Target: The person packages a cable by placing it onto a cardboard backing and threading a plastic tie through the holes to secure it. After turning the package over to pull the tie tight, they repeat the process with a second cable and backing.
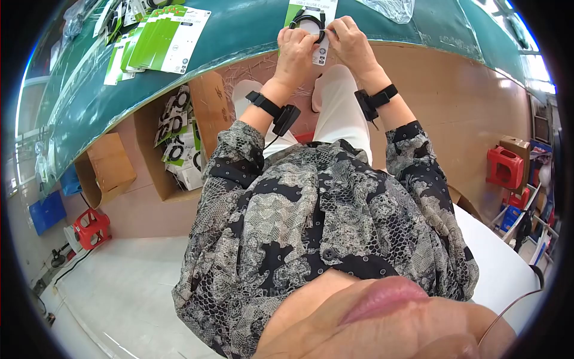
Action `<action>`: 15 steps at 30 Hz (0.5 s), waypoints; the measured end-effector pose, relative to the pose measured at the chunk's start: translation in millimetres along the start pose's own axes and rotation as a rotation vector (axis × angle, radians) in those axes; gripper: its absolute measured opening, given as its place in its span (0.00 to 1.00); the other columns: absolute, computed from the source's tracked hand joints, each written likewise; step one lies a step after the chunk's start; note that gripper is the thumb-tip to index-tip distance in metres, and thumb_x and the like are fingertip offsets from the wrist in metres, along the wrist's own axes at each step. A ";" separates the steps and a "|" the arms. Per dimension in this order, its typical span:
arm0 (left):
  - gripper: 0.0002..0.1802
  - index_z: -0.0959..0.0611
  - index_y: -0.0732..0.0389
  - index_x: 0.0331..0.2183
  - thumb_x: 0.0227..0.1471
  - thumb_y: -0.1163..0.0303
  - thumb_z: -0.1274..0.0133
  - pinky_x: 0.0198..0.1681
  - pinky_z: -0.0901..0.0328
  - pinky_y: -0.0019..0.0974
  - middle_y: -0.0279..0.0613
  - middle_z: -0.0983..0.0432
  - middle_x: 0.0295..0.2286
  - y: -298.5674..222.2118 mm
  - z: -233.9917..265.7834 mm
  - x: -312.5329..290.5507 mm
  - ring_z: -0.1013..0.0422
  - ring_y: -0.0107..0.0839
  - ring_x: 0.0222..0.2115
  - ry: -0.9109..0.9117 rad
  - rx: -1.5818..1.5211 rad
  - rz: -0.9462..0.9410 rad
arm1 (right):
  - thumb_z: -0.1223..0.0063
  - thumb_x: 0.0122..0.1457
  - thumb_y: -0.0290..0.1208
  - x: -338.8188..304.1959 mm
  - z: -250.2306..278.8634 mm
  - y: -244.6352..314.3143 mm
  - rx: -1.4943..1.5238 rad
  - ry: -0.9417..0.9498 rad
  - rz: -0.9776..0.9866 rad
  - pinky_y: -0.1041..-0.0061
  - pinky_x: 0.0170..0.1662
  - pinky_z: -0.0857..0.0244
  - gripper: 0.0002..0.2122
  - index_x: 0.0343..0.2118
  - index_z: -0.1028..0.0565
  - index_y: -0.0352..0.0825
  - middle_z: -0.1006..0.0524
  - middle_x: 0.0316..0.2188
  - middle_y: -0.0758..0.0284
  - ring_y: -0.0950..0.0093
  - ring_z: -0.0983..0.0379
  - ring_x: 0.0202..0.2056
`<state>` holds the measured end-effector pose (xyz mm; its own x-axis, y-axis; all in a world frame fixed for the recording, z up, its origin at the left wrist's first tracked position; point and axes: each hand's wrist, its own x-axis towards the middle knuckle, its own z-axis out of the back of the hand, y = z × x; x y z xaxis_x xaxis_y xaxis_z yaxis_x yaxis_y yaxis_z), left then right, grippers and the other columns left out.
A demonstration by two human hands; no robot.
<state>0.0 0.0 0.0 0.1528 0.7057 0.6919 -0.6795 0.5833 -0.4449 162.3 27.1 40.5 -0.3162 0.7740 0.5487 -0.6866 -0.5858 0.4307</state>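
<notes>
A coiled black cable (pixel 323 21) lies against a white and green backing card (pixel 329 8) at the near edge of the green-topped table. From the left, my left hand (pixel 295 55) has its fingers curled and closed on the lower part of the coil, covering part of the card. My right hand (pixel 351 46) pinches at the coil's right side with thumb and fingers. The fingertips hide exactly where cable and card meet. The lower end of the card shows between both hands, over the table's edge.
Fanned green and white cards (pixel 158 45) lie on the table's left, near carded black cables. Clear plastic (pixel 391 7) rests at the far right. Below, an open cardboard box (pixel 149 140) holds carded cables (pixel 176 134). Red stools (pixel 505 167) stand at both sides.
</notes>
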 end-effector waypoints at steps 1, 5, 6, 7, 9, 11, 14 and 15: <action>0.11 0.20 0.56 0.33 0.42 0.74 0.44 0.55 0.49 0.48 0.36 0.31 0.30 0.3 2.1 0.1 0.36 0.38 0.38 0.008 -0.014 -0.023 | 0.46 0.53 0.26 -2.2 -0.2 -1.4 0.008 -0.007 0.016 0.67 0.31 0.31 0.05 0.28 0.29 0.32 0.28 0.30 0.61 0.61 0.27 0.29; 0.10 0.21 0.57 0.33 0.42 0.74 0.44 0.55 0.48 0.49 0.35 0.31 0.29 5.9 6.3 0.5 0.35 0.37 0.37 0.037 -0.058 -0.081 | 0.45 0.52 0.25 -5.6 -4.4 -4.5 0.017 -0.040 0.042 0.68 0.31 0.31 0.05 0.28 0.29 0.32 0.29 0.29 0.61 0.61 0.28 0.28; 0.10 0.20 0.57 0.32 0.43 0.74 0.44 0.54 0.47 0.49 0.35 0.31 0.29 7.2 6.6 0.8 0.35 0.37 0.37 0.050 -0.071 -0.092 | 0.44 0.52 0.25 -5.4 -5.7 -4.6 0.014 -0.057 0.039 0.68 0.30 0.31 0.05 0.28 0.29 0.32 0.30 0.28 0.61 0.60 0.29 0.27; 0.09 0.20 0.57 0.32 0.43 0.74 0.44 0.54 0.47 0.49 0.35 0.31 0.29 7.7 6.5 1.6 0.35 0.37 0.36 0.064 -0.084 -0.104 | 0.44 0.51 0.25 -5.3 -6.5 -5.3 0.010 -0.076 0.037 0.67 0.30 0.31 0.05 0.27 0.29 0.32 0.30 0.28 0.61 0.60 0.29 0.27; 0.09 0.20 0.57 0.32 0.43 0.74 0.44 0.54 0.47 0.49 0.35 0.31 0.29 8.1 5.2 2.6 0.34 0.37 0.36 0.069 -0.085 -0.115 | 0.44 0.52 0.25 -6.2 -12.3 -11.8 -0.015 -0.092 0.029 0.68 0.30 0.32 0.06 0.29 0.29 0.32 0.29 0.28 0.62 0.62 0.28 0.27; 0.10 0.20 0.56 0.33 0.43 0.74 0.43 0.54 0.47 0.49 0.36 0.30 0.29 14.2 7.2 1.4 0.34 0.38 0.36 0.079 -0.076 -0.136 | 0.43 0.53 0.26 -2.6 -17.9 -7.3 -0.053 -0.126 0.018 0.69 0.30 0.32 0.07 0.33 0.29 0.33 0.28 0.29 0.63 0.66 0.27 0.27; 0.11 0.20 0.56 0.34 0.43 0.72 0.42 0.55 0.48 0.49 0.36 0.30 0.29 15.6 6.4 -1.0 0.34 0.38 0.37 0.049 -0.129 -0.150 | 0.44 0.55 0.27 -4.0 -18.0 1.1 0.397 -0.096 -0.403 0.73 0.30 0.32 0.11 0.41 0.30 0.34 0.27 0.31 0.65 0.73 0.27 0.30; 0.12 0.20 0.56 0.34 0.42 0.71 0.41 0.55 0.48 0.49 0.36 0.30 0.29 14.6 8.0 1.0 0.34 0.39 0.37 0.038 -0.168 -0.158 | 0.45 0.56 0.27 -5.2 -17.1 3.8 0.616 -0.075 -0.616 0.75 0.30 0.32 0.14 0.44 0.31 0.35 0.27 0.32 0.66 0.77 0.27 0.31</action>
<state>-15.5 6.0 -1.3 0.2763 0.6132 0.7400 -0.5164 0.7441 -0.4238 150.1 25.0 27.1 0.0530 0.9905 0.1272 -0.2383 -0.1111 0.9648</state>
